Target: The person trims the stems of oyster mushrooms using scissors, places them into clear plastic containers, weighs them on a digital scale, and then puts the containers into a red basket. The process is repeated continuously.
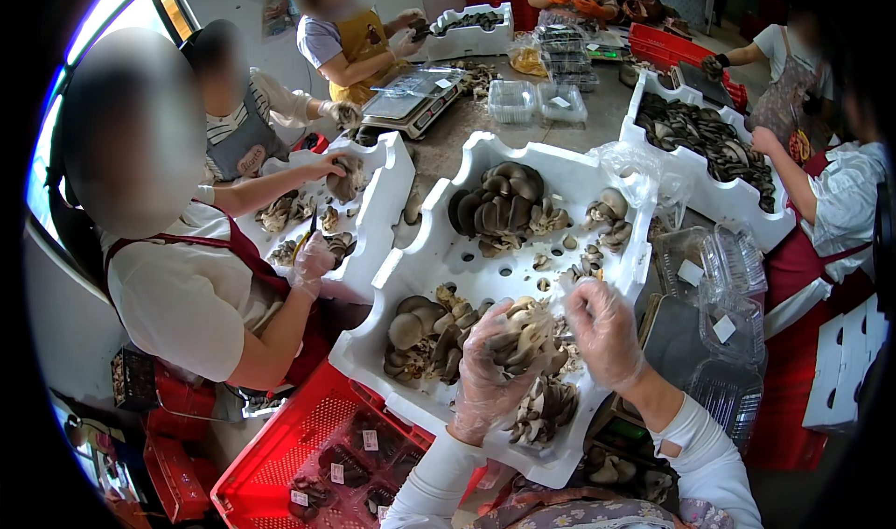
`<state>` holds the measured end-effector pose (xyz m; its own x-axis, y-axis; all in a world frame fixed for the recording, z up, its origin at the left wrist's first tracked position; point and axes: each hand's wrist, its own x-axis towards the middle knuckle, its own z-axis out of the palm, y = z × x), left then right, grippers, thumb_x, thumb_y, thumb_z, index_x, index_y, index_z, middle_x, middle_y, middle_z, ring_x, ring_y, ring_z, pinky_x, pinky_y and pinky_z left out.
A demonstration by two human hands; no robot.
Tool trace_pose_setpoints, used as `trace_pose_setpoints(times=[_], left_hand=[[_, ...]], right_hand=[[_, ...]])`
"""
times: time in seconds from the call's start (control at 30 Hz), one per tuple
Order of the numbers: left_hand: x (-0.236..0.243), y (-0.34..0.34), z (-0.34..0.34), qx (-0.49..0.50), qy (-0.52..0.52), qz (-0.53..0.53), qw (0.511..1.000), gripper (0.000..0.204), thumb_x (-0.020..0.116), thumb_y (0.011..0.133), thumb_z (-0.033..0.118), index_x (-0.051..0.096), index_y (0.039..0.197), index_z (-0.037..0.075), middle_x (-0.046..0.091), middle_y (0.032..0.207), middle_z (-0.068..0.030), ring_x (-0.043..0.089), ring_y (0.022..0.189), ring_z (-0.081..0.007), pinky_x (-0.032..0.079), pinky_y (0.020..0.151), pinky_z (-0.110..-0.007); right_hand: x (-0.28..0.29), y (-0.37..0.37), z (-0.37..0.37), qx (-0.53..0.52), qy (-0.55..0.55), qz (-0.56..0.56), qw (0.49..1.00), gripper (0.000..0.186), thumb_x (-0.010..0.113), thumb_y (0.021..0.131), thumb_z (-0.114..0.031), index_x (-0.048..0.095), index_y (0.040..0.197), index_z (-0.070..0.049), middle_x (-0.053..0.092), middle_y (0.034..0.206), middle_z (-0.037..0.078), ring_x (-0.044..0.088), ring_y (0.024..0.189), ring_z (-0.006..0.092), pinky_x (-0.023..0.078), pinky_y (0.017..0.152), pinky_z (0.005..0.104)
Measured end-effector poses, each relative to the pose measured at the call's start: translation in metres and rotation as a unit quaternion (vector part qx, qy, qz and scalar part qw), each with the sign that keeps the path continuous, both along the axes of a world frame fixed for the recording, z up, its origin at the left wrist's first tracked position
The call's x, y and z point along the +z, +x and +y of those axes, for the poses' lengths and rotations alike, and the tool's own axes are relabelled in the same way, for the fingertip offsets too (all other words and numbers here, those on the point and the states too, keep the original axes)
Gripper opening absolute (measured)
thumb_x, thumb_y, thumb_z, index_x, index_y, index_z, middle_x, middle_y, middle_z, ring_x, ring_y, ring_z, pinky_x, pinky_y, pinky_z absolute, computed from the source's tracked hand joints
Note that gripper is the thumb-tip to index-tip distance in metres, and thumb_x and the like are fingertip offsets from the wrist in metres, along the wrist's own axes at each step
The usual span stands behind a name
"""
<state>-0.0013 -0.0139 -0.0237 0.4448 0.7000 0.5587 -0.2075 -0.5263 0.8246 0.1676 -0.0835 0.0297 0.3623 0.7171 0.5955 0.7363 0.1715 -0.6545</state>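
Observation:
My left hand (495, 372), in a clear plastic glove, grips a cluster of oyster mushrooms (525, 338) above a white foam box (401, 291). Close to its right, my gloved right hand (605, 331) is closed with the fingers curled in; what it holds, if anything, is hidden. Inside the box, a large dark clump of oyster mushrooms (504, 202) lies at the far end. More mushrooms (420, 328) are heaped at the near left, and a smaller bunch (543, 408) rests below my hands. Small cut pieces are scattered between them.
Left of me, a co-worker trims mushrooms over another foam box (387, 202). Clear plastic clamshells (733, 268) stand on the right. A red crate (271, 454) with packed trays is at the near left. Beyond are a scale (415, 104), a full mushroom box (709, 141) and several co-workers.

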Motion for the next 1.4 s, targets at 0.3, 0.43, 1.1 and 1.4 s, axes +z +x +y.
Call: trace_pose_setpoints(times=[0.3, 0.43, 1.1, 1.4], left_hand=[[0.002, -0.006, 0.000, -0.025, -0.145, -0.045, 0.988, 0.071, 0.081, 0.078, 0.003, 0.039, 0.135, 0.010, 0.053, 0.129, -0.0096, 0.056, 0.120, -0.0219, 0.047, 0.103, -0.036], [0.011, -0.008, -0.001, -0.054, -0.280, -0.054, 0.957, 0.074, 0.081, 0.080, 0.004, 0.037, 0.139, 0.009, 0.053, 0.122, -0.0063, 0.057, 0.116, -0.0188, 0.047, 0.102, -0.034], [0.000, -0.004, 0.003, 0.174, 0.127, 0.064, 0.974, 0.085, 0.090, 0.072, 0.007, 0.039, 0.139, 0.010, 0.051, 0.137, -0.0179, 0.053, 0.127, -0.0345, 0.044, 0.108, -0.045], [0.009, 0.000, -0.001, 0.189, 0.140, 0.099, 0.967, 0.087, 0.091, 0.071, 0.007, 0.039, 0.141, 0.007, 0.051, 0.136, -0.0183, 0.053, 0.126, -0.0370, 0.045, 0.107, -0.045]], right_hand=[[0.006, 0.049, -0.001, -0.023, -0.340, -0.228, 0.912, 0.039, 0.067, 0.084, -0.009, 0.068, 0.124, -0.008, 0.073, 0.100, 0.018, 0.070, 0.098, 0.0379, 0.056, 0.084, 0.0445], [-0.013, 0.070, 0.003, 0.044, -0.569, -0.325, 0.754, 0.022, 0.064, 0.087, -0.017, 0.077, 0.102, -0.008, 0.075, 0.097, 0.015, 0.073, 0.093, 0.0326, 0.057, 0.083, 0.0435], [0.027, 0.045, -0.001, 0.073, -0.609, -0.410, 0.675, 0.030, 0.076, 0.076, -0.016, 0.076, 0.106, -0.014, 0.076, 0.088, 0.009, 0.075, 0.082, 0.0273, 0.060, 0.064, 0.0450], [0.062, 0.053, -0.072, 0.071, -0.373, -0.035, 0.924, 0.040, 0.078, 0.079, -0.021, 0.065, 0.114, -0.008, 0.069, 0.083, 0.013, 0.069, 0.072, 0.0294, 0.054, 0.069, 0.0411]])
